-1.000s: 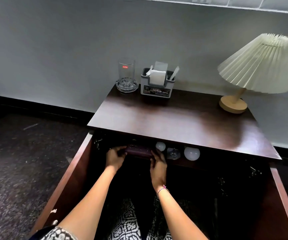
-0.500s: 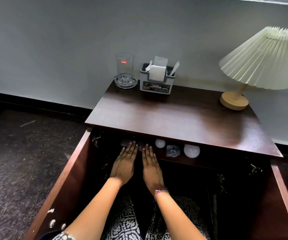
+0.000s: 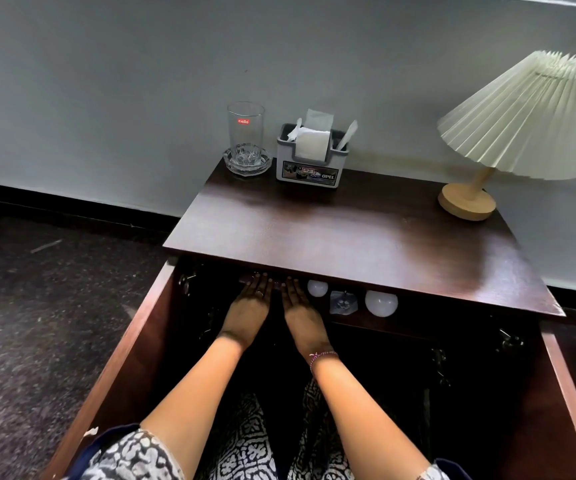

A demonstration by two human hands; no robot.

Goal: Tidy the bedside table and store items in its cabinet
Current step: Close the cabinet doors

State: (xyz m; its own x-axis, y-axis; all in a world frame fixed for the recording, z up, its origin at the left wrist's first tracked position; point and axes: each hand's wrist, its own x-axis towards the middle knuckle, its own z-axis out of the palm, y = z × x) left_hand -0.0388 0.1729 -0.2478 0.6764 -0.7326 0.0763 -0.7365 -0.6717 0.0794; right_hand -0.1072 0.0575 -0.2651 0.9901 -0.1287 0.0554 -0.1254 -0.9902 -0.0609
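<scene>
While the cabinet doors (image 3: 123,341) stand open, the left hand (image 3: 248,311) and right hand (image 3: 302,313) are laid flat, fingers straight and together, tips pressed on a dark flat item (image 3: 245,279) at the front edge of the shelf (image 3: 400,319), left of a white sphere (image 3: 317,287). Item judged stiff, light, not fragile; best taken at its short ends. Long axis judged parallel to the shelf edge; facing cannot be told. At the back edge of the tabletop (image 3: 348,244), a glass (image 3: 245,133) and lamp (image 3: 522,116) are noted.
</scene>
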